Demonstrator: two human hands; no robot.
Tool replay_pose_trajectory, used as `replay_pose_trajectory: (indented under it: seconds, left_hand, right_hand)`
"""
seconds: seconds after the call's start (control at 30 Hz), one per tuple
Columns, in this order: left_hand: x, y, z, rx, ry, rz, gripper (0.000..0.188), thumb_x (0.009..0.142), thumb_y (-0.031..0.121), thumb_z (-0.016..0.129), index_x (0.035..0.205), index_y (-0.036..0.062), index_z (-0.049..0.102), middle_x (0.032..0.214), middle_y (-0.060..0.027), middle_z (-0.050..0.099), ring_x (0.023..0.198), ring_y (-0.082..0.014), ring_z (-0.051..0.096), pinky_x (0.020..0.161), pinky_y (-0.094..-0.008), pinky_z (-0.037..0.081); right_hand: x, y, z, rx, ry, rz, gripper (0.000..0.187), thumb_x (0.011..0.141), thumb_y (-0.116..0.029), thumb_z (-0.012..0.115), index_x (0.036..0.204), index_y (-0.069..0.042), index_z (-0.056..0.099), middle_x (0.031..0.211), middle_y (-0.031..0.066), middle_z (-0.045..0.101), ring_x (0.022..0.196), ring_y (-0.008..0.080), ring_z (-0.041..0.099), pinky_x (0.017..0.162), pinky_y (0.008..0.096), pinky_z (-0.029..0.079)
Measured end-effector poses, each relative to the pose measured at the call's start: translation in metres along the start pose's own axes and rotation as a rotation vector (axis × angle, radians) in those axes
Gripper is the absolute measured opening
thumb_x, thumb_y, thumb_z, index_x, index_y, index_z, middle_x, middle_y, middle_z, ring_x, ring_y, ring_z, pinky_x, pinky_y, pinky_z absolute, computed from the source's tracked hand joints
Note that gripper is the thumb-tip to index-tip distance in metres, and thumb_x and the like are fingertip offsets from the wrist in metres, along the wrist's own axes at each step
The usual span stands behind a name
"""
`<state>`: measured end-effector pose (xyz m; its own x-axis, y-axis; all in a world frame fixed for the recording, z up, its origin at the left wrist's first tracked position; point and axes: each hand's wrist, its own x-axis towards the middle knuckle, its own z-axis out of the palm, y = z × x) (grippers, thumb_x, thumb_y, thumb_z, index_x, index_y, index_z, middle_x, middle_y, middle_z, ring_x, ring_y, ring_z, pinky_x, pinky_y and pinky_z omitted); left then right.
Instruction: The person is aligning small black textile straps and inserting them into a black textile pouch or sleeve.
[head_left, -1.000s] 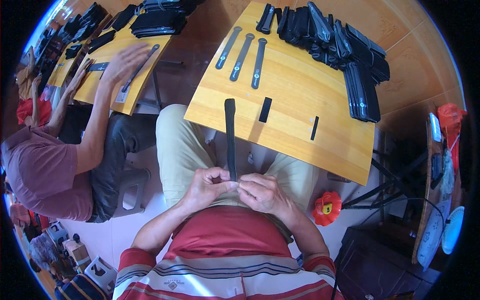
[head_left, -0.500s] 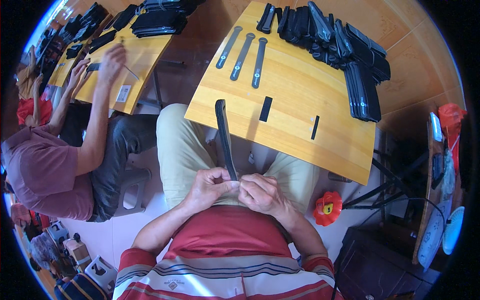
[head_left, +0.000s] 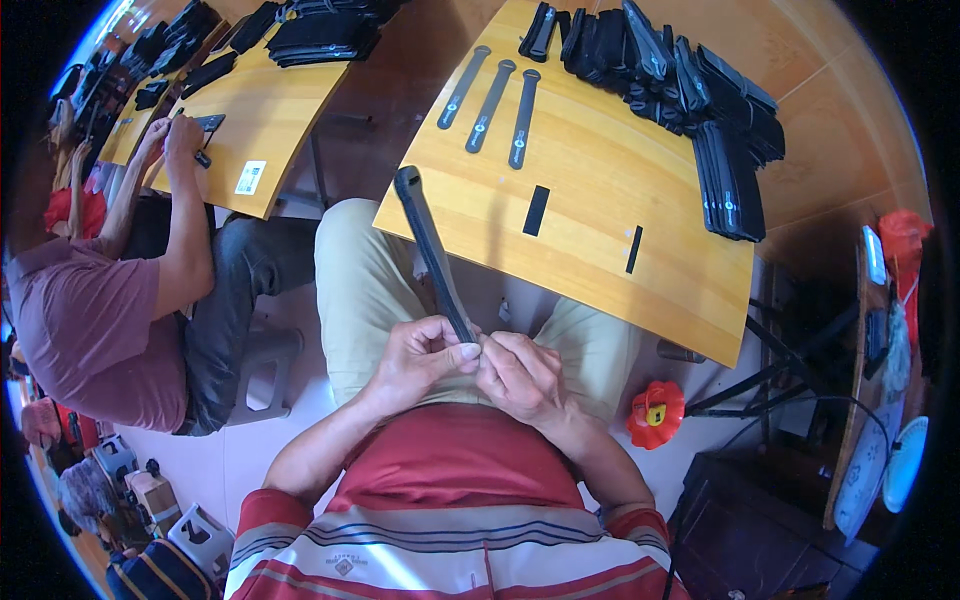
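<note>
A slim bundle of black straps (head_left: 432, 255) stands up from my lap, tilted to the left, its rounded slotted end uppermost. My left hand (head_left: 415, 365) is closed around the bundle's lower end, thumb across it. Right beside it, my right hand (head_left: 522, 378) is closed with its fingertips at that same end; what they pinch is hidden. On the wooden table (head_left: 590, 285) ahead lie three flat grey straps (head_left: 492, 105) with round slotted ends. Nearer are a short black strip (head_left: 536, 210) and a thinner black strip (head_left: 634, 250).
Piled black strap bundles (head_left: 650, 75) cover the table's far right, with another stack (head_left: 728, 185) below them. At left a co-worker (head_left: 100, 330) sits working at a second table (head_left: 300, 120). A red flower-shaped object (head_left: 656, 414) is by the table leg; a cluttered shelf (head_left: 850, 400) stands right.
The bundle's upper end has moved up and left and turned, showing its rounded slotted tip. Both my hands stay close together at its base. The co-worker's hands have come together.
</note>
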<state>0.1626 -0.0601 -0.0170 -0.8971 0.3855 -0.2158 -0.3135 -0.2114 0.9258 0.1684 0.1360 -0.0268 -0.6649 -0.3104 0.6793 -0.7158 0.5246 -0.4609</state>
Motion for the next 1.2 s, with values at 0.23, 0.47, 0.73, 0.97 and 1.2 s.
replay_pose_trajectory:
  seconds: [0.23,0.47,0.73,0.97,1.2]
  left_hand:
    - [-0.005,0.010,0.002,0.101,-0.006,-0.065,0.018,0.098,0.008,0.068,0.109,-0.0057,0.067,0.087,-0.0006,0.067,0.083,-0.0056,0.061,0.076,-0.0230,0.053]
    - [-0.004,0.025,-0.015,0.176,-0.251,-0.180,0.014,0.098,0.008,0.068,0.105,-0.0045,0.068,0.086,-0.0001,0.065,0.081,-0.0041,0.056,0.070,-0.0224,0.049]
    - [-0.015,0.021,-0.019,0.278,-0.374,-0.203,0.015,0.097,0.009,0.069,0.104,-0.0037,0.066,0.082,-0.0006,0.064,0.079,-0.0060,0.057,0.070,-0.0255,0.049]
    - [-0.019,0.008,-0.015,0.173,-0.256,-0.239,0.013,0.100,0.007,0.065,0.108,-0.0029,0.066,0.087,-0.0010,0.065,0.083,-0.0061,0.058,0.073,-0.0244,0.050]
    - [-0.022,0.014,-0.009,0.101,-0.190,-0.205,0.019,0.101,0.008,0.063,0.118,-0.0021,0.065,0.098,-0.0007,0.066,0.089,-0.0051,0.059,0.077,-0.0216,0.050]
  right_hand:
    - [-0.005,0.005,-0.008,-0.018,-0.175,-0.054,0.029,0.078,-0.006,0.072,0.103,0.004,0.061,0.083,0.0104,0.058,0.067,0.0238,0.066,0.056,0.0354,0.056]
    - [0.014,0.011,-0.023,0.074,-0.452,-0.277,0.019,0.079,-0.006,0.070,0.086,-0.001,0.053,0.074,0.0079,0.048,0.058,0.0219,0.061,0.051,0.0349,0.054]
    - [-0.002,0.000,-0.015,0.254,-0.482,-0.116,0.017,0.077,0.000,0.066,0.087,-0.001,0.052,0.075,0.0094,0.052,0.058,0.0252,0.061,0.052,0.0372,0.054]
    - [-0.002,-0.003,-0.017,0.321,-0.434,0.032,0.016,0.084,-0.004,0.068,0.096,-0.001,0.058,0.084,0.0119,0.061,0.067,0.0301,0.067,0.056,0.0406,0.056]
    - [-0.009,-0.004,-0.008,0.508,-0.243,0.206,0.012,0.085,-0.006,0.076,0.092,-0.002,0.067,0.087,0.0117,0.067,0.073,0.0275,0.070,0.060,0.0363,0.057]
